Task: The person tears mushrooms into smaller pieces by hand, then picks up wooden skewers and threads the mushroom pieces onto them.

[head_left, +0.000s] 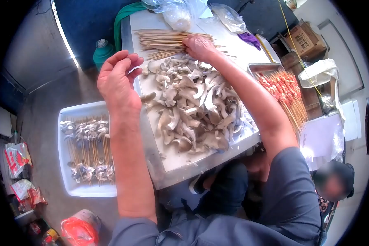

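Observation:
My left hand (118,80) is raised past the table's left edge, fingers curled in and thumb against them; nothing shows in it. Across the table, my right hand (200,47) reaches into a pile of bamboo skewers (158,41), its fingertips pinched on the sticks. How many sticks it grips is hidden. A big heap of torn oyster mushrooms (192,106) lies between my arms, on the white tabletop (153,137). Left of my left forearm, a white plastic tub (63,164) on the floor holds rows of mushrooms threaded on skewers (90,129).
Red meat skewers (281,88) fill a metal tray at the table's right. Plastic bags (178,18) and a purple cloth (249,39) lie at the far side. A green flask (103,51) stands beyond the left corner. Another person (334,180) is at lower right.

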Demonstrator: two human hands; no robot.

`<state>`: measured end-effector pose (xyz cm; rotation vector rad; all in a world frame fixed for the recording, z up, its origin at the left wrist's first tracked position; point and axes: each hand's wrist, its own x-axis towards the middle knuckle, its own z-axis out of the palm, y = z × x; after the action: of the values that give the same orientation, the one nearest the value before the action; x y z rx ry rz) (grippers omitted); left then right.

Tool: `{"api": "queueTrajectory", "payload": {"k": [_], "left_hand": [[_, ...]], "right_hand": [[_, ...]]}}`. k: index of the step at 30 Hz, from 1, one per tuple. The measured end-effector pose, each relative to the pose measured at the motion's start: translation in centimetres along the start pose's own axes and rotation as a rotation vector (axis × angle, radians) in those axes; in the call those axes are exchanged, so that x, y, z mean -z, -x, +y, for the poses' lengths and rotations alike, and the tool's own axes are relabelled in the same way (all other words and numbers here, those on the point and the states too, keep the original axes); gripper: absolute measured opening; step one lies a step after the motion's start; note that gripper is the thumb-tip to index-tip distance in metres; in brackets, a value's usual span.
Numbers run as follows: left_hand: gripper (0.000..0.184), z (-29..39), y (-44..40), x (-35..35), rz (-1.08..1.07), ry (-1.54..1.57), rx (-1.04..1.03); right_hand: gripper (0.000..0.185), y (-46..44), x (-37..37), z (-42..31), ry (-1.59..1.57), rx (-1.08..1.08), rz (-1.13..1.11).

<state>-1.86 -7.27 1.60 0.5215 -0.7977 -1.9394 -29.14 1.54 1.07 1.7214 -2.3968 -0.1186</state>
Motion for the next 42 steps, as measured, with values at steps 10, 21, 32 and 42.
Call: {"api": "queueTrajectory", "payload": {"k": [10,21,32,42], "left_hand": [[0.015,0.0,-0.1,-0.1,-0.012,0.021,0.001],[0.014,0.8,0.3,-0.4,0.027,0.050,-0.004],[0.015,3.0,0.1,2.1,0.132,0.148,-0.005],[0.018,2.8,6.4,0.4,-0.392,-0.235,0.087]], "right_hand": [[0.017,0.7,0.2,-0.4,0.036,0.054,0.028],[0.012,0.7,1.4,-0.4,-0.076,0.002,0.252],[0.016,4.4,9.6,-7.7,-0.011,0.290,0.484],[0.018,16.8,15.3,-16.0,-0.003,0.604,0.515]]}}
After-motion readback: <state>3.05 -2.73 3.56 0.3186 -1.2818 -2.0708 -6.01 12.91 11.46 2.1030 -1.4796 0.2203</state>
